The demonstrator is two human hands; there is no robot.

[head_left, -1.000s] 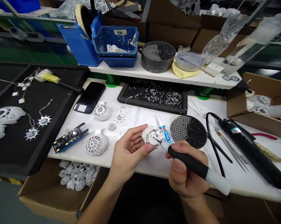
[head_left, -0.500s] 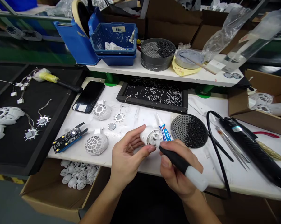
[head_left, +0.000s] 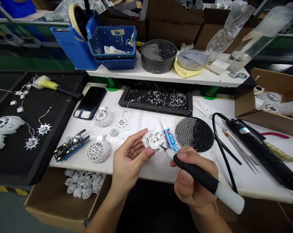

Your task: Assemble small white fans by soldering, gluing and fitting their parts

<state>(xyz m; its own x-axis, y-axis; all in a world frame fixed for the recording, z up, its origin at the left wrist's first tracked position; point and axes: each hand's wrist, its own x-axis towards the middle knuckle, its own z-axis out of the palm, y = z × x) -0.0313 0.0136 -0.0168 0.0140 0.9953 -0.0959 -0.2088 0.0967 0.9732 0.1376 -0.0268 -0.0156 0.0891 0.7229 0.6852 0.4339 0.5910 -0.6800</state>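
Between the thumb and fingers of my left hand (head_left: 130, 158) is a white plastic housing (head_left: 153, 141), its hollow inner side facing me. My right hand (head_left: 197, 174) grips a black-and-white screwdriver (head_left: 197, 171). The dark tip points into the housing near its right side; whether it touches cannot be made out. Just behind the housing lies a blue-and-white glue tube (head_left: 170, 137). A round dish (head_left: 194, 134) with small black pieces sits to its right. Two white lattice shells (head_left: 99, 151) (head_left: 103, 117), a star-shaped part with a wire (head_left: 122, 122) and a small disc (head_left: 114, 132) lie to the left.
A circuit board (head_left: 71, 145) and a phone (head_left: 90, 102) lie left. Behind is a black tray (head_left: 156, 98) of small white pieces, under a white shelf (head_left: 136, 75). Tweezers (head_left: 241, 150) and a black corded tool (head_left: 263, 152) lie right. Below left stands a carton (head_left: 56, 207) of white shells.
My right hand has drawn the screwdriver back and to the right, so its thin tip now shows. The housing is turned, showing more of its inside. The whole view has shifted slightly.
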